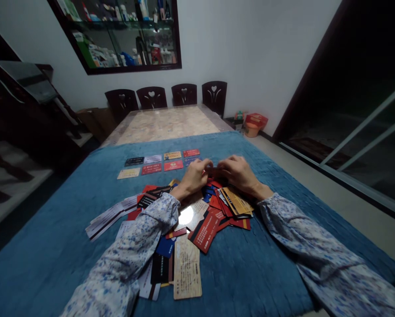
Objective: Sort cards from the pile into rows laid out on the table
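Observation:
My left hand (193, 177) and my right hand (238, 174) meet above the far side of a loose heap of cards. Their fingers are pinched together, somewhat blurred, on a dark reddish card (215, 171) held between them. Below lies the heap: a red card with a dark stripe (205, 230), a yellow card (236, 201), a cream card (187, 268) and several more, overlapping at all angles. My left wrist and sleeve hide part of it. Beyond the hands, cards lie face up in two rows, among them a black card (134, 161) and a red card (173, 165).
A blue cloth (256, 268) covers the near part of the long table, with the marble-look top (164, 123) showing at the far end. Several dark chairs (184, 94) stand behind it. A red and orange container (254, 124) sits on the floor at the right.

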A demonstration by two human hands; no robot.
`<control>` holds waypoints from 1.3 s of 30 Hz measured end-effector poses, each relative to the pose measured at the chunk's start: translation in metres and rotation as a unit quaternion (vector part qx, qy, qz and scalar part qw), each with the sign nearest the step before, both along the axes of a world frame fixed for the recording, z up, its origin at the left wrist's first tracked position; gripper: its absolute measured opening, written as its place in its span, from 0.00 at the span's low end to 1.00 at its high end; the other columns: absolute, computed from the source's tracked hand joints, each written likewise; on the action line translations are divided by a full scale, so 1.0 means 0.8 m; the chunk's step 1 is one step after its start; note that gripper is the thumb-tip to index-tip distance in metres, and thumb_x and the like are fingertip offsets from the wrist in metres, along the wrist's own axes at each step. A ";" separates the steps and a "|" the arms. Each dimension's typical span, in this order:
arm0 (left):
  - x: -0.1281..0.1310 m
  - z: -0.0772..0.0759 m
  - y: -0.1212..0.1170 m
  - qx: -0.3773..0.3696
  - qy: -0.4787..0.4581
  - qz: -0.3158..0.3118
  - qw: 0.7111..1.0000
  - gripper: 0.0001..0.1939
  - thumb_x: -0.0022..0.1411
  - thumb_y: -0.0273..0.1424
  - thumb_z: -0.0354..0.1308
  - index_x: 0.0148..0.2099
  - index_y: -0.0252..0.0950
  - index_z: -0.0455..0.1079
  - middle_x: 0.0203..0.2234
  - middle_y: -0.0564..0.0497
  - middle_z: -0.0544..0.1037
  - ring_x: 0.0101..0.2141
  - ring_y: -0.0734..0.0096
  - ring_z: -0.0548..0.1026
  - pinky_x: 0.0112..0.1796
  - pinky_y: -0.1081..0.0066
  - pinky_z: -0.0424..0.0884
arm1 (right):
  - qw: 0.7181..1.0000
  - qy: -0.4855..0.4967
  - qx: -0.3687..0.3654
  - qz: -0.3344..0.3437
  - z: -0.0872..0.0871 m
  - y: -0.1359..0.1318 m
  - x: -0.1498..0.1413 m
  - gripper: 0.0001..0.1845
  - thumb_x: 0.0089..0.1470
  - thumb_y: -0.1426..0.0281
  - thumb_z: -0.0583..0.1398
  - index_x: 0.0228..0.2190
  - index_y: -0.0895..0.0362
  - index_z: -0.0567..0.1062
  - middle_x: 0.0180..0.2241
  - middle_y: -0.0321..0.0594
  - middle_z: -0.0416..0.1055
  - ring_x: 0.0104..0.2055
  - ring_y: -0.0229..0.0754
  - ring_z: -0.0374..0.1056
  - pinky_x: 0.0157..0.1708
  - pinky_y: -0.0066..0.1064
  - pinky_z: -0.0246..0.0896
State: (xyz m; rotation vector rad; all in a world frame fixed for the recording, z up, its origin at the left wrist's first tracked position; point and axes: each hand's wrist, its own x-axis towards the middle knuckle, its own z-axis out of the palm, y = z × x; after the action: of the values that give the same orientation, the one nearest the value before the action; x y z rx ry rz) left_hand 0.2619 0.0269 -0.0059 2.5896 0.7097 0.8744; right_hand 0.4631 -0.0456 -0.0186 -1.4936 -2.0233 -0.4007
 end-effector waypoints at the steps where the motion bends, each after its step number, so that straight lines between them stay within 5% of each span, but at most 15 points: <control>1: -0.001 0.000 0.000 0.000 0.006 0.002 1.000 0.15 0.61 0.18 0.54 0.46 0.38 0.73 0.36 0.49 0.77 0.41 0.62 0.75 0.45 0.65 0.71 | 1.000 -0.004 -0.007 0.000 0.000 -0.002 0.001 0.09 0.64 0.69 0.60 0.43 0.54 0.80 0.38 0.45 0.80 0.41 0.48 0.68 0.44 0.38 0.57; 13: -0.004 -0.002 0.004 -0.024 0.006 0.032 0.999 0.18 0.61 0.18 0.52 0.50 0.38 0.74 0.35 0.49 0.79 0.35 0.65 0.75 0.41 0.67 0.71 | 0.996 -0.047 -0.073 -0.033 0.000 -0.009 0.001 0.19 0.64 0.70 0.59 0.55 0.52 0.74 0.43 0.47 0.78 0.44 0.50 0.69 0.42 0.36 0.55; 20: -0.002 -0.013 0.009 -0.007 0.025 0.048 0.999 0.21 0.60 0.17 0.51 0.52 0.37 0.72 0.41 0.45 0.80 0.43 0.60 0.75 0.47 0.62 0.72 | 0.988 -0.063 -0.126 -0.055 -0.002 -0.008 0.004 0.26 0.64 0.68 0.58 0.63 0.51 0.68 0.44 0.48 0.74 0.43 0.49 0.68 0.38 0.35 0.54; 31: 0.000 -0.013 0.004 0.028 0.068 0.044 0.996 0.24 0.58 0.18 0.51 0.56 0.34 0.66 0.49 0.40 0.76 0.50 0.56 0.73 0.53 0.56 0.71 | 0.995 -0.049 -0.083 -0.023 -0.008 -0.003 0.011 0.26 0.60 0.69 0.59 0.59 0.56 0.69 0.45 0.51 0.71 0.45 0.51 0.64 0.41 0.37 0.58; 39: -0.001 0.007 -0.006 0.057 0.086 0.061 0.993 0.23 0.60 0.21 0.53 0.58 0.35 0.64 0.49 0.40 0.74 0.51 0.54 0.71 0.53 0.56 0.70 | 0.992 -0.093 -0.032 -0.082 0.003 -0.005 -0.002 0.28 0.57 0.72 0.60 0.59 0.58 0.70 0.45 0.52 0.71 0.45 0.53 0.61 0.40 0.38 0.53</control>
State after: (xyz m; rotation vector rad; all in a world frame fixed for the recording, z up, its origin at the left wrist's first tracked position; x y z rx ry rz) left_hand 0.2612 0.0223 -0.0004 2.7722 0.8972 0.7526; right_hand 0.4619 -0.0500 -0.0164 -1.7263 -2.0794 -0.5652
